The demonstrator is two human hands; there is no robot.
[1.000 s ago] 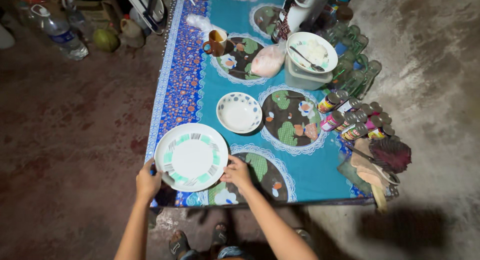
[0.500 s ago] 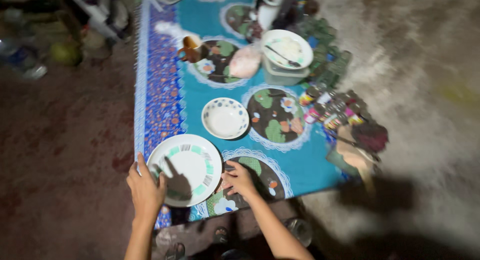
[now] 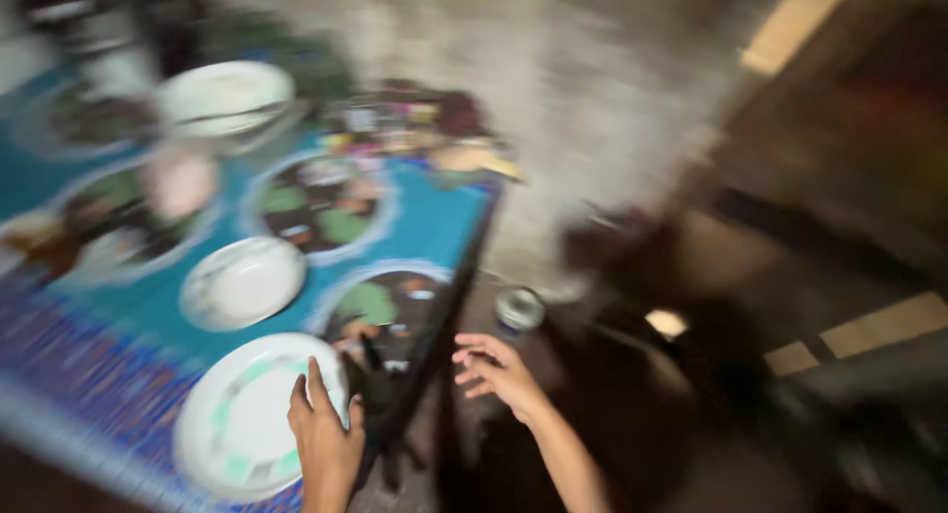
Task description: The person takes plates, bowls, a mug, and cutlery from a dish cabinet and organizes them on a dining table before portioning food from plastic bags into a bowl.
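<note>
At the near table edge: our left hand (image 3: 324,436) lies flat on the white plate (image 3: 252,414), fingers spread, pressing not gripping.
Plate: on the patterned cloth (image 3: 434,222), close to the corner.
Right hand (image 3: 499,373): off the table, open, fingers loosely curled, holding nothing.
Beyond the plate: we see a small white bowl (image 3: 243,282).
Care: we keep the palm steady so the plate stays clear of the edge.
Blur: finer detail is lost.

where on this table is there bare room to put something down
The frame is blurred, so this is rough. Bare cloth shows between the white plate under the left hand and the small bowl, and near the table's right edge. The far side around the large white dish looks crowded. The right hand hangs off the table.
</note>
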